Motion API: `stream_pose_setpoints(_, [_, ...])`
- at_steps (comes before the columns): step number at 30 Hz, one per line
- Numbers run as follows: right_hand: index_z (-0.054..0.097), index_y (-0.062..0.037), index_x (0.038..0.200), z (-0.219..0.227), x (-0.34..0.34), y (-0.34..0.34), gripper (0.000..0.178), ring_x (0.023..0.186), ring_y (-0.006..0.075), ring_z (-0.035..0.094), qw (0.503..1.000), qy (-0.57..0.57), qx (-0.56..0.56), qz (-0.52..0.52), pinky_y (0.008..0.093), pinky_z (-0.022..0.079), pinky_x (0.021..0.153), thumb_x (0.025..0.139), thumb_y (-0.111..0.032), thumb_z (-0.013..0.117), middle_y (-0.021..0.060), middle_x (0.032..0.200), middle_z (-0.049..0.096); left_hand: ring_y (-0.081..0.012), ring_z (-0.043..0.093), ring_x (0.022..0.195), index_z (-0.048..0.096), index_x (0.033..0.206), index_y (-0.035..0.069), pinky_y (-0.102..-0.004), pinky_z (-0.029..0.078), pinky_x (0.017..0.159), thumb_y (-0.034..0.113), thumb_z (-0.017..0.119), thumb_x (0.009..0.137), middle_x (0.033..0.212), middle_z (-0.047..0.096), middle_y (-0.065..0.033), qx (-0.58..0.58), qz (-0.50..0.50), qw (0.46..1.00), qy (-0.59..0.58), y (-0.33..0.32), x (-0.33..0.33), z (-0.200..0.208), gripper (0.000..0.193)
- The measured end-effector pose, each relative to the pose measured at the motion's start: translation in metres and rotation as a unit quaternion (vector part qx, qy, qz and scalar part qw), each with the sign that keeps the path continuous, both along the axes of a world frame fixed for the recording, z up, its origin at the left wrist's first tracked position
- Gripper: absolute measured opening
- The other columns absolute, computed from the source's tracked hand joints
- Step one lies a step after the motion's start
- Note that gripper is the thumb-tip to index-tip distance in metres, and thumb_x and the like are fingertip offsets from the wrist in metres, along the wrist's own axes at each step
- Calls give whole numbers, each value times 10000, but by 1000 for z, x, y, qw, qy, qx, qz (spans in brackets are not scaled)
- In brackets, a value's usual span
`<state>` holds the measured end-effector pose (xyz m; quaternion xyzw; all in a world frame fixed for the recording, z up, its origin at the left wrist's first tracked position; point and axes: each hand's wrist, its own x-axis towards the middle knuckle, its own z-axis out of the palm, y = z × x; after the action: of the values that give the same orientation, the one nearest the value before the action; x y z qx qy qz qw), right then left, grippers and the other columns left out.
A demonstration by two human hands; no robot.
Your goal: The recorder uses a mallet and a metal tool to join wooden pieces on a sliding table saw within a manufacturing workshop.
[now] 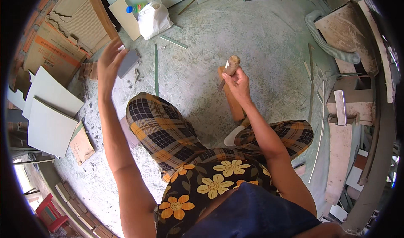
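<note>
My right hand (238, 85) is closed around a chisel (232, 64) with a thick, worn wooden handle. Its short dark blade slants down to the left over a narrow wooden board (234, 105), which lies on the floor in front of my crossed legs. My left hand (110, 63) is raised at the left, slightly blurred, fingers stretched out and apart. I see nothing held in it, though a small pale spot shows by the fingertips. A grey block (128, 64) and the lower end of a long wooden strip (100, 11) appear beside that hand.
White panels (52, 126) and torn cardboard (52, 48) lie at left. A white plastic bag (154, 21) and a blue-capped bottle (134, 8) are ahead. Thin strips (156, 69) lie on the floor (189, 48). At right are a grey hose (326, 40) and dusty boards (338, 162).
</note>
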<state>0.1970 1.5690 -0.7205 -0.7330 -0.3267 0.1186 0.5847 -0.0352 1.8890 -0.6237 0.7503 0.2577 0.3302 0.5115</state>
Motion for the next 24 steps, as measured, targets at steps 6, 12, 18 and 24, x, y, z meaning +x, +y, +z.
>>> stream_pose_setpoints(6, [590,-14,1027,9,10,-18,264,797,95,614,1000,12,-21,3,252,494,721,812,-133,687,45,890,651,-541,293,1253,130,1436,21,-513,349,1016,423,846,540,1376,194,-411,65,128,820,554,25,-206,-306,1215])
stream_pose_setpoints(12, [591,0,1028,19,3,-48,255,795,85,609,999,13,-35,-18,246,492,712,820,-120,679,38,896,646,-522,139,1329,63,1461,92,-576,260,1054,511,822,523,1480,23,-299,-24,28,772,635,-41,-248,-374,1277])
stream_pose_setpoints(18, [594,-4,1028,21,-12,-47,249,801,82,604,998,12,-54,-20,249,488,711,821,-114,677,33,891,643,-432,319,1279,240,1374,14,-474,332,1034,562,766,585,1416,244,-282,-219,397,718,528,-39,-233,-354,1096])
stream_pose_setpoints(24, [598,-13,1018,12,-20,-53,250,810,74,593,997,66,-20,-29,244,483,712,812,-121,688,29,889,641,-377,406,1196,330,1264,-29,-460,412,952,534,791,569,1277,394,-254,-248,467,655,540,-63,-223,-371,1006])
